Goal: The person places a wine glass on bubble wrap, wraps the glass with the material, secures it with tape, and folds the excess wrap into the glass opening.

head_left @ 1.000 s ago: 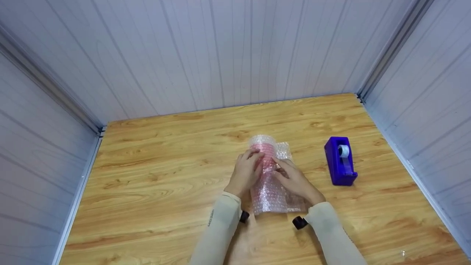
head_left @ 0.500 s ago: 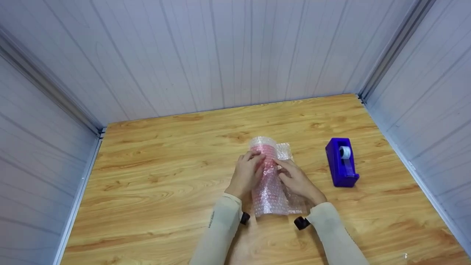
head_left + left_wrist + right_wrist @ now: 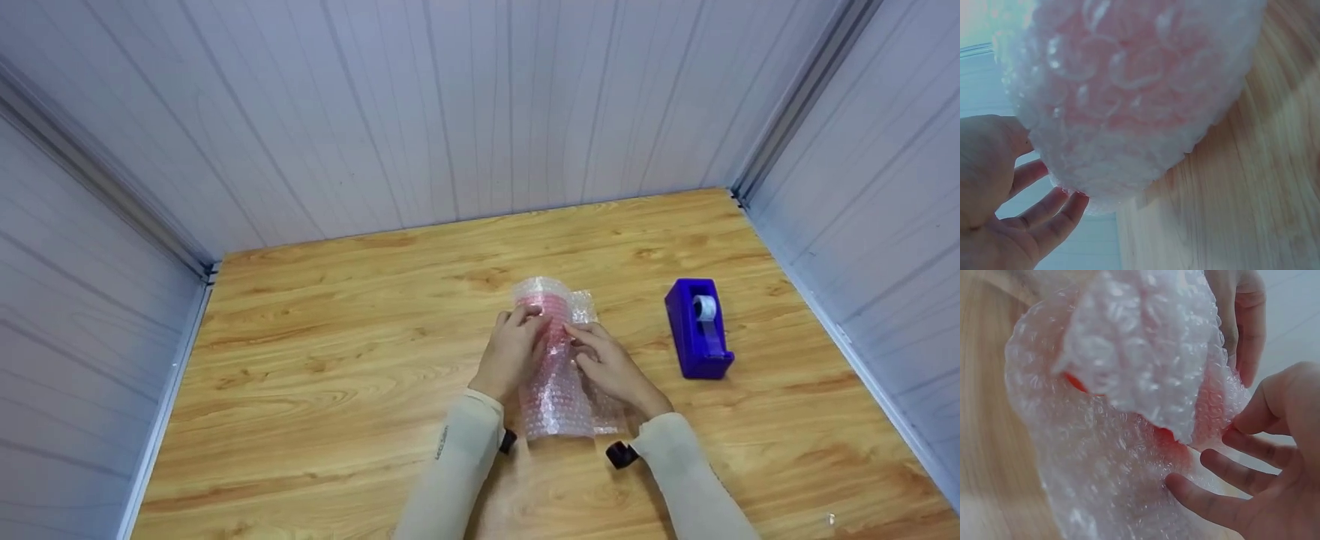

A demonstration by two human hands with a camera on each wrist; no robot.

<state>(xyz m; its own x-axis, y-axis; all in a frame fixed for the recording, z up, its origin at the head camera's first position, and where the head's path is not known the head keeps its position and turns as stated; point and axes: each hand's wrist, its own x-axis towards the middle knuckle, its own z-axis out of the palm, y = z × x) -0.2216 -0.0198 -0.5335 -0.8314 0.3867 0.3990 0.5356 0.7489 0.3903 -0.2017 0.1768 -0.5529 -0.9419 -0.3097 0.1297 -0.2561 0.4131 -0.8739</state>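
A pink-red object, its kind hidden, lies inside a roll of clear bubble wrap (image 3: 555, 409) on the wooden table. My left hand (image 3: 510, 349) holds the left side of the roll, fingers curled over its top. In the left wrist view, those fingers (image 3: 1055, 219) touch the wrap near its end. From the right, my right hand (image 3: 611, 367) pinches the wrap's edge between thumb and forefinger; the right wrist view shows the other fingers (image 3: 1202, 495) spread against the lower layer. A loose flap of bubble wrap (image 3: 583, 306) sticks out under the roll's right side.
A purple tape dispenser (image 3: 699, 330) with a roll of white tape (image 3: 704, 308) stands right of the hands. A small shiny scrap (image 3: 831, 518) lies near the front right. Pale panelled walls (image 3: 480, 112) enclose the table (image 3: 322, 375) at the back and sides.
Both hands and the bubble-wrapped roll have shifted slightly to the right. The top layer now covers more of the flap on the right. Both hands have kept their hold.
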